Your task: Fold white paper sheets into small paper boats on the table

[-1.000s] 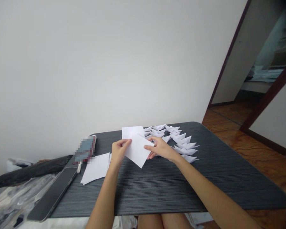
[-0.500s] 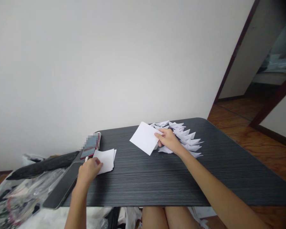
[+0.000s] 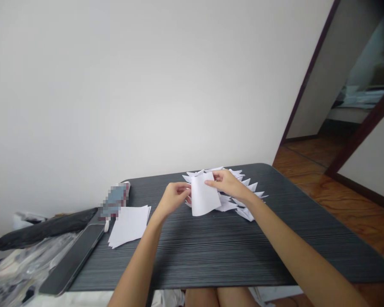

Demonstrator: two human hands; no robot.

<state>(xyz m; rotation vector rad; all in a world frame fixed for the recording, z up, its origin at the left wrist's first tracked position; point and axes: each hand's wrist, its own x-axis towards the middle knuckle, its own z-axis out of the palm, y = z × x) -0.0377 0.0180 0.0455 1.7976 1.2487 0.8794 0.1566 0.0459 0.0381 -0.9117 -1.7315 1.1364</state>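
A white sheet of paper [image 3: 205, 197] is held up above the table, its left side bent round in a curve. My right hand [image 3: 228, 184] pinches its upper right part, thumb on the near face and fingers behind. At the curled left edge, my left hand [image 3: 175, 197] has its thumb and fingers closed on the paper, the fingertips partly hidden. Behind and to the right lie several folded white paper boats [image 3: 226, 205], some covered by the sheet and my right hand. A stack of loose white paper [image 3: 129, 226] rests left of my left arm.
The dark ribbed table [image 3: 192, 256] stands against a white wall [image 3: 179, 85]. Left of the paper stack are a blurred-out phone-like object [image 3: 114, 198] and a dark flat panel [image 3: 73, 258]. Plastic-wrapped bags [image 3: 25, 262] lie beyond the table's left edge.
My left hand has left the paper stack and moved right to the held sheet. That sheet, flat before, is now bent over at its left side. My right hand still holds it.
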